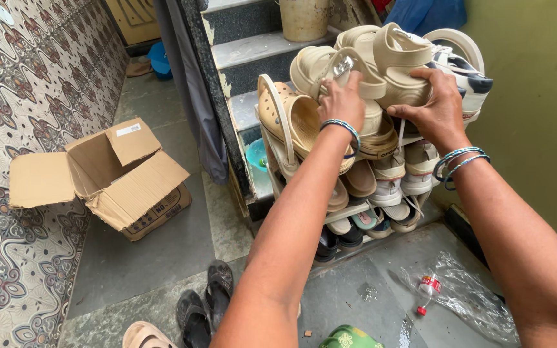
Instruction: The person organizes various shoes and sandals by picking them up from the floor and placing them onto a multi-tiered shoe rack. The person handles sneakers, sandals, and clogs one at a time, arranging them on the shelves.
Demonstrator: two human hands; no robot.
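Both hands up at shoe rack (356, 212) top. Left hand (342, 96) pinches buckle strap of one beige platform sandal (317, 64); right hand (436, 106) clamps sole of its mate (394, 61). Soles run left-right, side by side, directly ahead.

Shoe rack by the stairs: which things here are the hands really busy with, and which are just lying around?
In hand:
- left hand on a beige sandal
- right hand gripping a beige platform sandal
- shoe rack they sit on

Lying about:
- open cardboard box
- black sandals on the floor
- plastic bottle
- bucket on the stairs
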